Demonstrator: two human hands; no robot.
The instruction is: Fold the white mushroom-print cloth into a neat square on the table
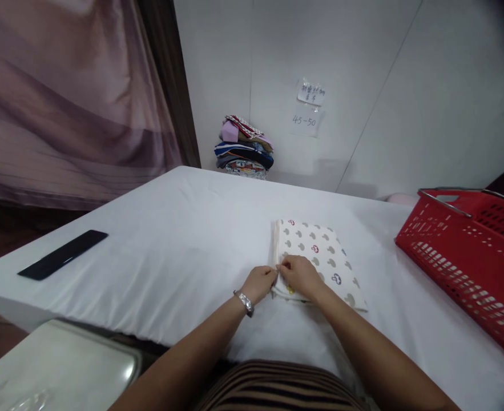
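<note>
A folded white cloth (320,251) printed with grey, red and blue mouse-head shapes lies on the white-covered table (170,245) in front of me. My left hand (260,283), with a silver bracelet at the wrist, is closed in a pinch on the cloth's near left edge. Right beside it, my right hand (299,275) rests on the same corner with its fingers curled and pinching the edge. The two hands touch each other at the fingertips.
A red plastic basket (470,268) with metal handles stands at the table's right. A black flat device (63,254) lies at the left edge. A stack of folded clothes (244,147) sits against the back wall. Paper notes (308,105) hang on the wall. A pink curtain (63,97) hangs at left.
</note>
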